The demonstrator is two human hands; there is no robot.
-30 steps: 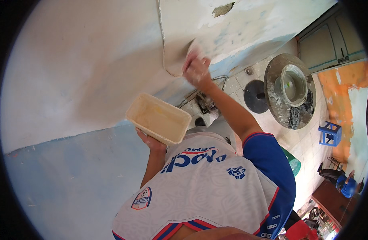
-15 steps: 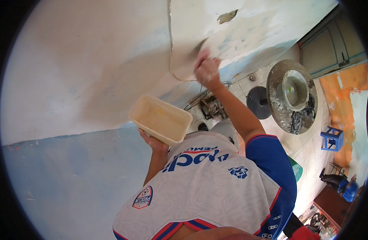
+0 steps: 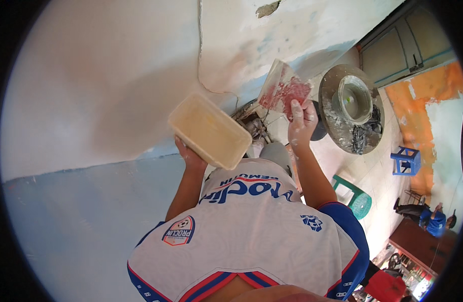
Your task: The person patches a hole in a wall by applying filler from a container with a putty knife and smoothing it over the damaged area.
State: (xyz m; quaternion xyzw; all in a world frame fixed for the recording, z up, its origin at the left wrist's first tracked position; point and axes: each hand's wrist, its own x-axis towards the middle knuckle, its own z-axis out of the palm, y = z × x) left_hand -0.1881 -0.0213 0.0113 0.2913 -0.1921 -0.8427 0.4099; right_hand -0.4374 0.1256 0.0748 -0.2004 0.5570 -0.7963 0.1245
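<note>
Mid-frame, the left hand grips a cream rectangular plastic tub; the right hand clamps a flat red-and-whitish spreader, whose smears, if loose, could drip.

Through my remote camera I see a white jersey. Left of its striped neckline sits a shield badge; right, a blue emblem; waistward, blue lettering; either side, blue sleeves.
</note>
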